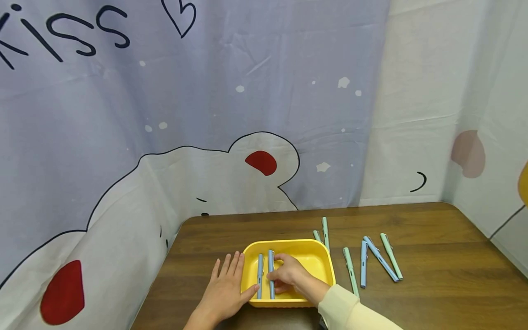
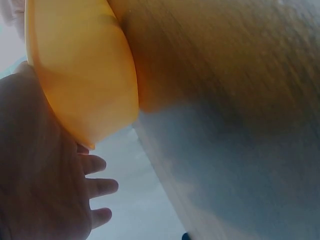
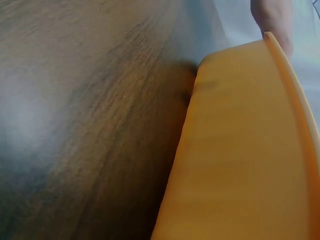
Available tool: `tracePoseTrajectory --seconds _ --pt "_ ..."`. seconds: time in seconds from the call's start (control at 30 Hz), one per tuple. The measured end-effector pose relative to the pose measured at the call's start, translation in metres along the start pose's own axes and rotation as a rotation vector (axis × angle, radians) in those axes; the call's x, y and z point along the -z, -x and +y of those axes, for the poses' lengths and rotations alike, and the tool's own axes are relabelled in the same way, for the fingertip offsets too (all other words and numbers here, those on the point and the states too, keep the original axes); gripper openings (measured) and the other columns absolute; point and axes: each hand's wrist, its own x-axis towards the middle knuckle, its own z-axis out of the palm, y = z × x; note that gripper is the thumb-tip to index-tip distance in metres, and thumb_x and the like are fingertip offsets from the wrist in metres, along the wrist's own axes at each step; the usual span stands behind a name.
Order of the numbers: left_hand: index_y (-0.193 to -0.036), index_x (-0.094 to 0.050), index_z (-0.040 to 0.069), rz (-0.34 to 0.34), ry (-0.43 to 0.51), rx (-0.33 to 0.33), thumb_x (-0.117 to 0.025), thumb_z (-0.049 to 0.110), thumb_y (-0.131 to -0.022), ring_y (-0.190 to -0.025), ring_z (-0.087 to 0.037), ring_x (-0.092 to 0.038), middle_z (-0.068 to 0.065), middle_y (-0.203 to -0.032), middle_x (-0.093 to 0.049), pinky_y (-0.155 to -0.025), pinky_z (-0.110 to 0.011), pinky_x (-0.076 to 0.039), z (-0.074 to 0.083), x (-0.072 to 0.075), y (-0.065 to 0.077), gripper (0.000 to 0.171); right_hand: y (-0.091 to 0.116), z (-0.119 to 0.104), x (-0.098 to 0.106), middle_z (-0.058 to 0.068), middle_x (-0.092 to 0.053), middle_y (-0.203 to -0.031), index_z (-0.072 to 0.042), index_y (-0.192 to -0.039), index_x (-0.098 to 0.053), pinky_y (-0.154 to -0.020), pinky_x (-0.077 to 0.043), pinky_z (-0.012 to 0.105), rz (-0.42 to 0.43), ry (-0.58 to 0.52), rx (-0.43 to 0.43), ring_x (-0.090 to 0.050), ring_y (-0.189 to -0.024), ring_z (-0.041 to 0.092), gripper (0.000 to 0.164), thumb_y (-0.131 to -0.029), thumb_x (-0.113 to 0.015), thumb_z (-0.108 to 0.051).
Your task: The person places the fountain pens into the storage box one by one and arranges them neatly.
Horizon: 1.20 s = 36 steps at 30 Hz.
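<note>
A shallow yellow tray [image 1: 303,259] rests on the table in the head view. Inside it, toward the left, a blue pen [image 1: 260,270] lies lengthwise, its clip end pointing away. Just right of that, my right hand [image 1: 292,274] pinches a second blue pen [image 1: 271,263] between thumb and fingers, roughly parallel to the first. Along the tray's left side lies my left hand [image 1: 227,284], fingers straight and the thumb reaching over the near left corner. The left wrist view shows that hand [image 2: 45,160] against the tray's outer wall [image 2: 87,75].
Right of the tray, a green pen [image 1: 350,271], two blue pens [image 1: 363,265] and another green pen [image 1: 392,256] lie on the wooden table [image 1: 445,266]. Behind the tray are two more green pens [image 1: 325,231], partly hidden by its rim. A printed curtain [image 1: 255,105] hangs behind the table.
</note>
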Motion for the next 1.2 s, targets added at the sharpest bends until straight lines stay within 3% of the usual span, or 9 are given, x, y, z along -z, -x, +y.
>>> tracePoseTrajectory --seconds 0.13,0.37,0.63,0.9,1.2 --pt "-0.159 -0.028 0.001 -0.007 0.004 -0.002 -0.045 0.069 -0.098 -0.151 -0.042 -0.025 -0.02 -0.164 -0.028 -0.12 -0.065 -0.015 0.0 0.0 0.0 0.093 -0.001 -0.001 -0.004 0.012 -0.064 -0.075 0.001 -0.136 -0.053 -0.052 -0.059 0.033 0.036 0.059 -0.001 -0.064 -0.056 0.016 0.055 -0.086 -0.077 0.003" --pt "-0.158 -0.028 -0.001 -0.007 0.009 -0.006 -0.047 0.067 -0.098 -0.149 -0.043 -0.028 -0.021 -0.163 -0.03 -0.12 -0.065 -0.016 0.001 0.001 0.001 0.093 -0.006 -0.001 -0.012 0.015 -0.058 -0.089 0.002 -0.131 -0.057 -0.049 -0.057 0.03 0.09 0.171 0.017 -0.064 -0.054 0.017 0.054 -0.082 -0.08 0.003" --pt "-0.159 -0.027 0.0 -0.016 0.011 -0.006 -0.046 0.068 -0.098 -0.15 -0.042 -0.027 -0.021 -0.163 -0.03 -0.12 -0.064 -0.015 0.0 0.001 0.0 0.093 -0.007 -0.004 -0.013 0.014 -0.058 -0.087 0.002 -0.127 -0.059 -0.048 -0.055 0.026 0.094 0.243 0.01 -0.063 -0.053 0.015 0.051 -0.082 -0.083 -0.003" --pt "-0.159 -0.026 0.0 -0.017 0.016 -0.003 -0.046 0.068 -0.098 -0.15 -0.042 -0.027 -0.021 -0.163 -0.029 -0.12 -0.064 -0.014 -0.001 -0.001 -0.001 0.094 -0.008 -0.004 -0.012 0.011 -0.063 -0.071 0.002 -0.124 -0.059 -0.048 -0.055 0.025 0.074 0.232 0.013 -0.062 -0.05 0.012 0.046 -0.084 -0.081 -0.003" --pt "-0.159 -0.027 0.0 -0.011 0.011 -0.001 -0.047 0.066 -0.098 -0.15 -0.042 -0.028 -0.021 -0.163 -0.03 -0.12 -0.065 -0.014 -0.001 -0.001 -0.001 0.092 -0.006 -0.004 -0.012 0.012 -0.065 -0.064 0.005 -0.122 -0.056 -0.048 -0.057 0.028 0.057 0.129 0.02 -0.062 -0.048 0.011 0.043 -0.084 -0.078 0.003"
